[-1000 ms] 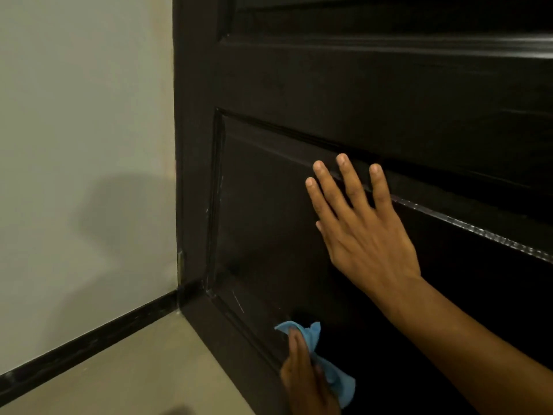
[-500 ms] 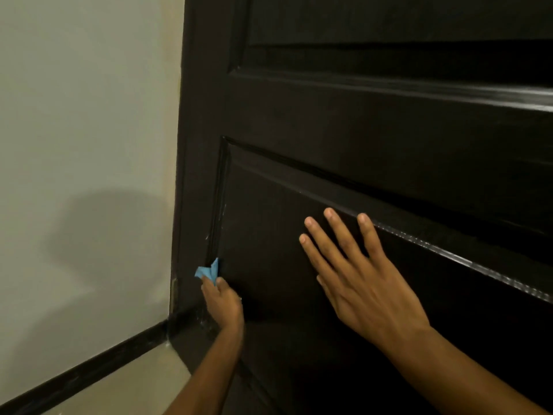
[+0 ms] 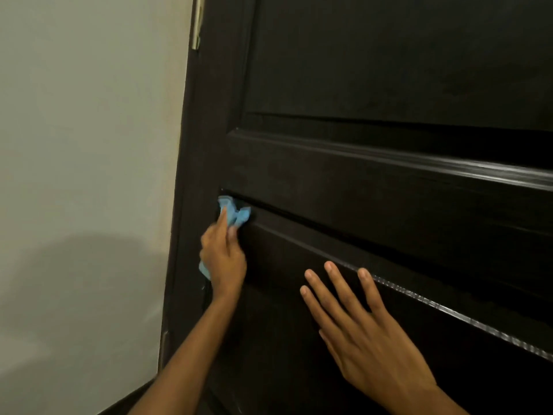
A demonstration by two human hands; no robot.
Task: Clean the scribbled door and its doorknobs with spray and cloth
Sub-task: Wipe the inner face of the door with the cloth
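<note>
A dark, panelled door (image 3: pixel 374 181) fills the right of the view. My left hand (image 3: pixel 223 259) holds a crumpled blue cloth (image 3: pixel 236 215) and presses it into the upper left corner of the door's lower panel, beside the hinge-side stile. A bit of the cloth sticks out below the hand. My right hand (image 3: pixel 365 336) lies flat on the lower panel with its fingers spread and straight, just under the panel's moulded edge. No doorknob and no spray bottle are in view.
A pale wall (image 3: pixel 89 145) stands left of the door. A metal hinge (image 3: pixel 196 22) shows at the door's top left edge, another (image 3: pixel 164 348) lower down. A dark skirting board (image 3: pixel 131 399) runs along the bottom left.
My left hand has carried the cloth up the left edge of the lower panel to its top corner. The view has tilted upward. My right hand stays flat on the panel.
</note>
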